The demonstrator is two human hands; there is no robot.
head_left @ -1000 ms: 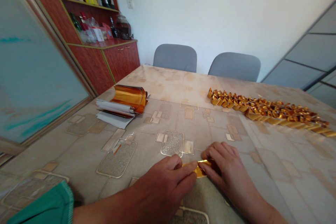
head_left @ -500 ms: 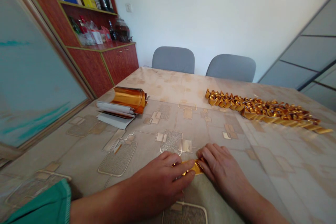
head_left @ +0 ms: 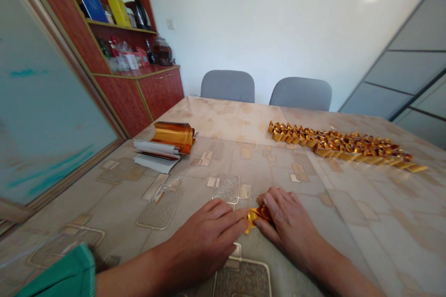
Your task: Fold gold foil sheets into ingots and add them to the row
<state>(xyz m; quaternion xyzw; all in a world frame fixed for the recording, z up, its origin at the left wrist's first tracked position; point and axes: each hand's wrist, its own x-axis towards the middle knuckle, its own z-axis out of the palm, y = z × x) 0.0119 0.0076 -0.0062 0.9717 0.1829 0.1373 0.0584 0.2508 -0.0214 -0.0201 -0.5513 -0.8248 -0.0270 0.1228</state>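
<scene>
Gold foil piece [head_left: 251,221], creased and glossy, is held at near centre of the patterned surface [head_left: 195,190]. Its right end is partly hidden by the right hand [head_left: 291,220], where it is pinched between thumb and bent fingers. Its left edge is met by the extended, closely set fingers of the left hand [head_left: 212,229]; whether it is pinched there cannot be told, the thumb being hidden. Curved sheets [head_left: 174,134], gold and pale-faced, are stacked far left; ridged folded pieces [head_left: 344,143] are packed in rows far right, individual outlines blurred. The green sleeve [head_left: 62,274] is cut off.
</scene>
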